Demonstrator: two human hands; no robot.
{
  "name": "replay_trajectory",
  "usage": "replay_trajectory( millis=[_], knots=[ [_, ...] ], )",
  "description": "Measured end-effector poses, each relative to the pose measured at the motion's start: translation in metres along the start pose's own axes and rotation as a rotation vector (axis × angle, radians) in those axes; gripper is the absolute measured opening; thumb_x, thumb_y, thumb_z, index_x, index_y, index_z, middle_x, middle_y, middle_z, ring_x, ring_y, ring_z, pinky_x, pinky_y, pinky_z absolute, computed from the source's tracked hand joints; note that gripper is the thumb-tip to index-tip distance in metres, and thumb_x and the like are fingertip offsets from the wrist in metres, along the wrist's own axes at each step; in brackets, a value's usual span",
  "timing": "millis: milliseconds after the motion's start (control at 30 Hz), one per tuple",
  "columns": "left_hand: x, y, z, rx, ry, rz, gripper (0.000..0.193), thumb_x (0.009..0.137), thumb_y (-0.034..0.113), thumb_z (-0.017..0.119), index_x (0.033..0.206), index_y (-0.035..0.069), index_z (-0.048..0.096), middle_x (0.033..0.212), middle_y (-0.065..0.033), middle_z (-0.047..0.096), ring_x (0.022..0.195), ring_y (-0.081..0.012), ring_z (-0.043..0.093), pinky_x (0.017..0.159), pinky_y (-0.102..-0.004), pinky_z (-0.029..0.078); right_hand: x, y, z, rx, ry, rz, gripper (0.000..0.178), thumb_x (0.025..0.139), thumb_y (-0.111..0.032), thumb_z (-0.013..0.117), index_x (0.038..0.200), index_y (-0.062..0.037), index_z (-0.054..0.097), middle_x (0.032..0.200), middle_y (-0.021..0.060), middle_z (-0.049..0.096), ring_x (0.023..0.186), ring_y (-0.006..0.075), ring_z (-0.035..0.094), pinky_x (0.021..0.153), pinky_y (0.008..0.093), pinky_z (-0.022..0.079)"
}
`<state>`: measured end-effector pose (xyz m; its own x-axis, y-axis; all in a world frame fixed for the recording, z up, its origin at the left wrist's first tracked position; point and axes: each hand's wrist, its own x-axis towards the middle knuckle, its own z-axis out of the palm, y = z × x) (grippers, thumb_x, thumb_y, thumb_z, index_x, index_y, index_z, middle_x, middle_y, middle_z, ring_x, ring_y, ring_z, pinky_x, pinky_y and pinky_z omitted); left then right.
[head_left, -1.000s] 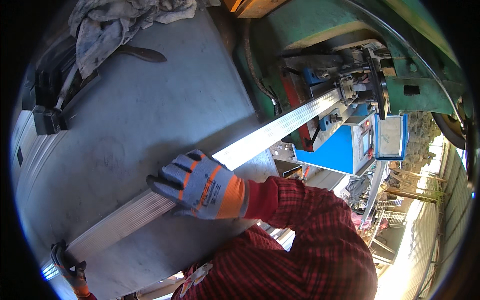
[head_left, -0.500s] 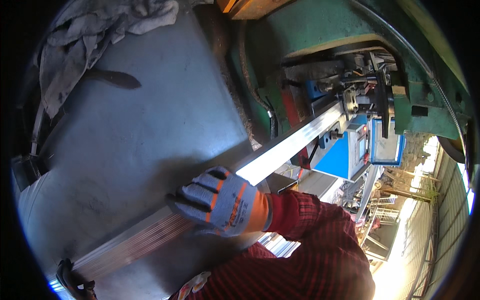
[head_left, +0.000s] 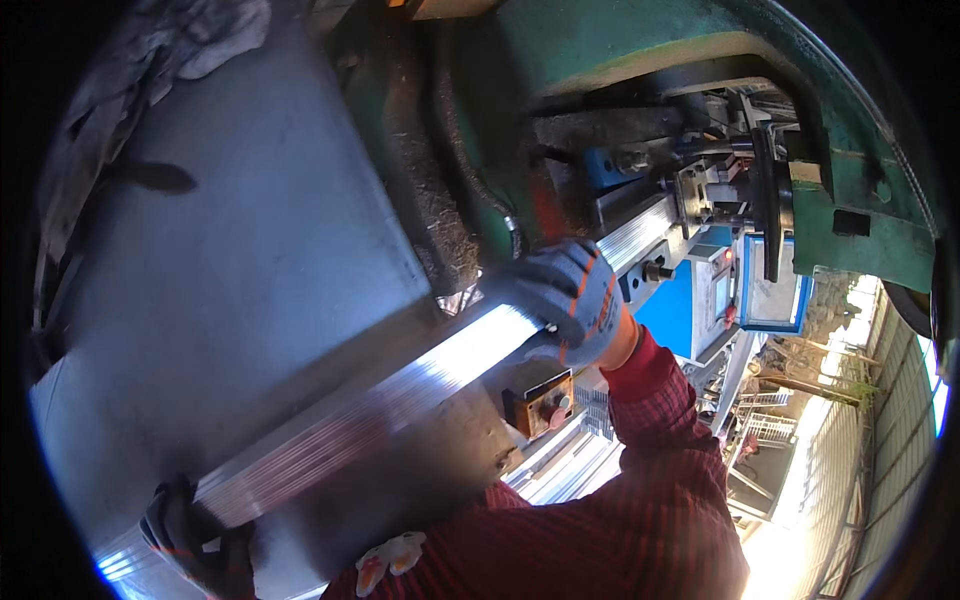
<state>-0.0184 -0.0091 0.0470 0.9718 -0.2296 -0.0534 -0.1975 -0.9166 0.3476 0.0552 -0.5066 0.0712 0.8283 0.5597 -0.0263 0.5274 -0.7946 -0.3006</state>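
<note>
A long ribbed metal profile [head_left: 370,418], silvery and shiny, runs slantwise from the lower left up to the clamp-like metal fixture [head_left: 692,195] of a green machine. Near the fixture my right hand [head_left: 572,300], in a grey glove with orange stripes, is wrapped over the profile with fingers bent round its edge. My left hand [head_left: 190,535], gloved alike, grips the profile toward its other end at the lower left, thumb on the near side. Part of the profile under each glove is hidden. The profile lies along a smooth grey metal table [head_left: 250,240].
The green machine frame [head_left: 640,45] arches over the fixture. A blue-and-white control box [head_left: 700,300] stands to the right. An orange-edged box with a red button [head_left: 548,408] sits below the profile. A grey rag [head_left: 225,35] and a dark flat tool [head_left: 160,177] are far left.
My right hand has slid up and right along the profile toward the fixture. My left hand has come further into view, moving right. The whole view has shifted somewhat.
</note>
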Motion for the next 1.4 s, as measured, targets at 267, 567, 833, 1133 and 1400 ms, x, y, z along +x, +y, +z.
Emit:
replay_trajectory(
  millis=[267, 567, 833, 1133, 1400],
  knots=[
    [0.026, 0.012, 0.009, 0.04, 0.079, 0.178, 0.063, 0.065, 0.021, 0.077, 0.122, 0.001, 0.058, 0.117, -0.0191, 0.061, 0.108, -0.0377, 0.055, 0.096, -0.0485, 0.041, 0.061, -0.126, 0.056, 0.049, -0.022, -0.115, 0.059, 0.088, -0.04, 0.06, 0.14, -0.0118, 0.052, 0.128, 0.017, 0.053, 0.119, 0.0355, 0.053, 0.097, 0.0507, 0.046],
    [0.008, 0.022, 0.024, -0.415, 0.108, -0.037, 0.061, 0.071, 0.009, 0.073, 0.128, -0.002, 0.054, 0.12, -0.0152, 0.055, 0.11, -0.0298, 0.055, 0.095, -0.0402, 0.044, 0.089, -0.132, 0.101, 0.02, 0.176, -0.222, 0.037, 0.088, -0.041, 0.058, 0.102, -0.0061, 0.06, 0.106, 0.0125, 0.055, 0.103, 0.0294, 0.053, 0.087, 0.0463, 0.047],
    [0.031, 0.029, 0.014, 0.013, 0.132, 0.211, 0.061, 0.06, 0.023, 0.077, 0.116, 0.003, 0.061, 0.107, -0.0153, 0.06, 0.1, -0.0351, 0.057, 0.09, -0.045, 0.042, 0.075, -0.121, 0.066, 0.096, 0.081, -0.187, 0.056, 0.091, -0.049, 0.058, 0.126, -0.0055, 0.056, 0.118, 0.0131, 0.056, 0.112, 0.0291, 0.054, 0.097, 0.0448, 0.047],
    [0.028, 0.029, 0.025, 0.072, 0.153, 0.205, 0.072, 0.067, 0.026, 0.084, 0.132, 0.01, 0.057, 0.127, -0.0143, 0.059, 0.118, -0.0364, 0.055, 0.104, -0.0482, 0.04, 0.036, -0.155, 0.058, 0.088, 0.449, 0.077, 0.068, 0.085, -0.056, 0.065, 0.133, -0.0086, 0.057, 0.132, 0.0168, 0.055, 0.124, 0.0356, 0.049, 0.11, 0.0519, 0.032],
    [0.018, 0.008, -0.024, 0.035, 0.285, 0.272, 0.082, 0.063, 0.023, 0.086, 0.138, 0.011, 0.055, 0.131, -0.0134, 0.058, 0.123, -0.0363, 0.051, 0.105, -0.0473, 0.041, 0.015, -0.113, 0.044, -0.038, 0.635, 0.294, 0.052, 0.081, -0.038, 0.074, 0.122, -0.0078, 0.063, 0.128, 0.0148, 0.057, 0.118, 0.0378, 0.051, 0.103, 0.0502, 0.038]
  ],
)
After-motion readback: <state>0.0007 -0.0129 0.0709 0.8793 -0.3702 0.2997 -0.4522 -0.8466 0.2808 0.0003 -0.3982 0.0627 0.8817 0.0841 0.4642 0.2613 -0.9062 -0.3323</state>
